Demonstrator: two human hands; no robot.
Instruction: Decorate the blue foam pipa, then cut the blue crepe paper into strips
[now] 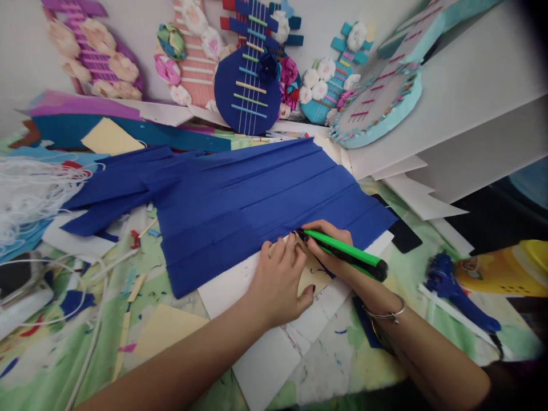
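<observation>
My right hand grips a green and black utility knife, its tip pointing left at the near edge of a wide sheet of folded blue paper. With fingers laid down and slightly bent, my left hand presses on the paper beside the knife tip. Under both hands lie a white sheet with faint marks and a cream piece of paper, partly covered by the hands. The blade itself is too small to make out.
Decorated guitar shapes, one of them dark blue, lean along the back. White string and a white cable lie left. A blue glue gun and yellow container stand right, near a black phone-like slab.
</observation>
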